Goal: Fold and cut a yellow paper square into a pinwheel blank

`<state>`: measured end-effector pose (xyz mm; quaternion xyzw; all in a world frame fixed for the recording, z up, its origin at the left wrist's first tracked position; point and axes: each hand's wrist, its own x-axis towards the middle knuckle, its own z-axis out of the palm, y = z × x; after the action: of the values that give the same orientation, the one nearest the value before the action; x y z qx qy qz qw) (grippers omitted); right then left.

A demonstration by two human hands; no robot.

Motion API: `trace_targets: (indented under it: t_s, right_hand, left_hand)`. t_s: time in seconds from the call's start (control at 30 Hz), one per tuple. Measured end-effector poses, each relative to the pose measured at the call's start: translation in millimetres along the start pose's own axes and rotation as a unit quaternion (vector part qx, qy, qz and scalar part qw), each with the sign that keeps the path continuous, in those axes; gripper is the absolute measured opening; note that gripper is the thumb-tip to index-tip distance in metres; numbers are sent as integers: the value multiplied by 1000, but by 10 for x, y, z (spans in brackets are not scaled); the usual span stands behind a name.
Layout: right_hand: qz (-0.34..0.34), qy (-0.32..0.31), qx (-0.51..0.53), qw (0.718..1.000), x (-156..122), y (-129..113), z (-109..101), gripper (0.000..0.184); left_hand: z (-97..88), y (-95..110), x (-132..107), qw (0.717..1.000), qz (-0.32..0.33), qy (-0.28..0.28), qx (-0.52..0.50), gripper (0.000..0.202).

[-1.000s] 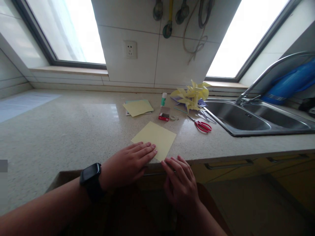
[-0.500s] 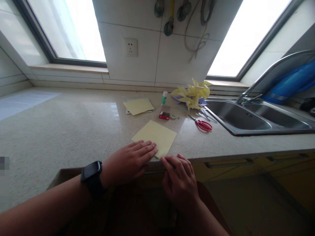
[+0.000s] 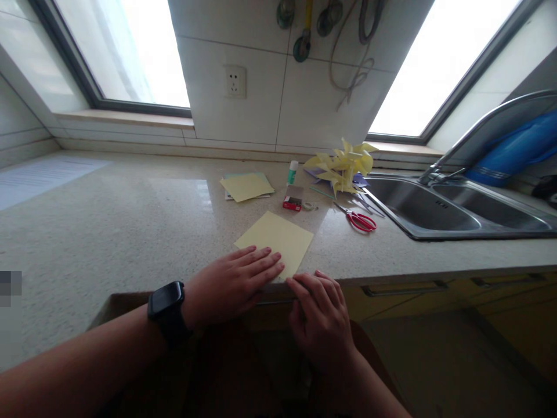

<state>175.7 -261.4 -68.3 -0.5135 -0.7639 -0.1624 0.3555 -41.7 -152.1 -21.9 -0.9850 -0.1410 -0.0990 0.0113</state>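
Note:
A pale yellow square of paper [image 3: 278, 238] lies on the speckled countertop [image 3: 108, 226] near its front edge. My left hand [image 3: 235, 281], with a black watch on the wrist, lies flat on the paper's near left part, fingers stretched out. My right hand [image 3: 319, 310] is at the counter's front edge by the paper's near corner. Its fingers are curled and its fingertips touch the corner or the edge there; I cannot make out whether they pinch the paper.
Behind the paper lie a stack of yellow sheets [image 3: 246, 186], a glue stick [image 3: 291, 172], a small red box [image 3: 292, 202], red-handled scissors [image 3: 360, 220] and a heap of folded yellow paper shapes [image 3: 342, 167]. A steel double sink [image 3: 452, 212] with a tap is on the right.
The paper's near corner has slid closer to the counter's edge, under my hands. My right fingers have curled more at that corner. The left hand stays flat.

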Motion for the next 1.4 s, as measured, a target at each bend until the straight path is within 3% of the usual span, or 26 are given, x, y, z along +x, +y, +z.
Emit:
trace_targets:
  t_s: [0.8, 1.4]
  right_hand:
    - [19, -15, -43, 999, 80, -27, 6, 45]
    - [5, 3, -12, 1000, 13, 0, -2, 42]
  left_hand:
    - [6, 1, -6, 1000, -4, 8, -19, 69]
    - [3, 9, 4, 1000, -7, -3, 3, 66]
